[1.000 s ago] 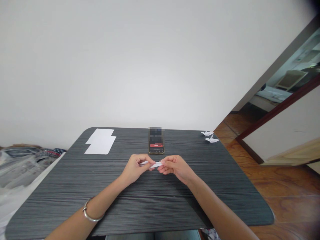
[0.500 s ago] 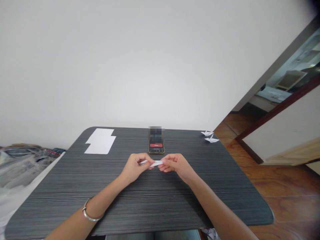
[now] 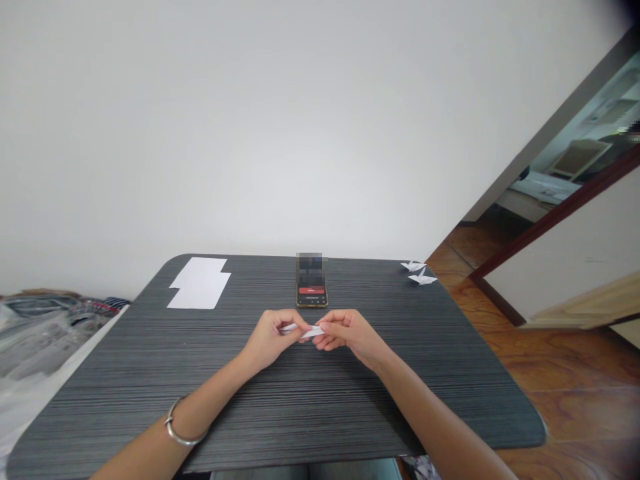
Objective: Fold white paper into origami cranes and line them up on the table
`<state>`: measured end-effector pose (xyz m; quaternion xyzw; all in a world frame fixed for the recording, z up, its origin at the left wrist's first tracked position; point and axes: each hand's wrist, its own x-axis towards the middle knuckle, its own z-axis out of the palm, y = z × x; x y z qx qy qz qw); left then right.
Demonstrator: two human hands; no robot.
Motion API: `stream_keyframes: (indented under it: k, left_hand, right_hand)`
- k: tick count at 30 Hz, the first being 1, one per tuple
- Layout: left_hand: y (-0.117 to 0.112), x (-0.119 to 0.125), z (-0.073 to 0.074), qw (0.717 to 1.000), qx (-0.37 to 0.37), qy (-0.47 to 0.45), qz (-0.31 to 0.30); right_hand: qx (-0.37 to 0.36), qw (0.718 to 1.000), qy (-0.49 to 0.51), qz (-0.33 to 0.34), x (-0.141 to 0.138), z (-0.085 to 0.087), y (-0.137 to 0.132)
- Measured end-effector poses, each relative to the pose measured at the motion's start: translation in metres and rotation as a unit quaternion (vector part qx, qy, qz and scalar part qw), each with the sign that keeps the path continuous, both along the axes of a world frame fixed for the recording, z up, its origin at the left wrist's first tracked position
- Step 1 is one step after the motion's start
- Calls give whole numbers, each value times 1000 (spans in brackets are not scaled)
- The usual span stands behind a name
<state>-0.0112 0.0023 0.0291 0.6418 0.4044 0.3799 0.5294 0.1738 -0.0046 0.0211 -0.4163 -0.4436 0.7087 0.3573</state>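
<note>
**Two hands pinch a narrow fold of paper over a dark table**

Both hands meet above the middle of the table (image 3: 300, 413). The left hand (image 3: 270, 339), a bracelet (image 3: 180, 432) on its wrist, pinches the left end of a small folded paper (image 3: 311, 331) between thumb and fingers. The right hand (image 3: 351, 333) clasps the right end the same way. The paper hangs just over the tabletop, on the near side of a phone (image 3: 311, 288) at far centre.

A fold this narrow is probably best made with the edges lined up first and the fingertips close to the crease. Pressing outward from the middle should help, since a slack pinch could let the layers slip.

The things on the table lie loose: two overlapping white sheets (image 3: 200, 283) far left, two paper birds (image 3: 419, 273) far right. Off the table's left edge, clear plastic bags (image 3: 45, 327) seem to hold cloth; their contents are too blurred to tell.
</note>
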Motion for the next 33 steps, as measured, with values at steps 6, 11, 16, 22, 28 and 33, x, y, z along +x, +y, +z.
stream_keyframes:
  k: [6,11,16,22,28,33]
  left_hand:
    - [0,2,1,1000,-21,13,-14]
    - [0,3,1,997,-66,-38,-18]
    - [1,1,-3,994,-38,-99,-11]
    - [4,-1,-8,997,-57,-46,9]
    - [5,0,-7,989,-140,-50,15]
    - [4,1,-4,983,-169,-64,20]
  right_hand:
    - [-1,1000,4,1,-4,-4,-2]
    - [-5,1000,3,-23,-5,-5,-1]
    - [4,996,-15,-85,-8,-4,2]
    - [32,995,-19,-95,-11,-8,0]
    - [53,994,-25,-91,-12,-12,-2]
    - [54,994,-32,-92,-13,-9,-2]
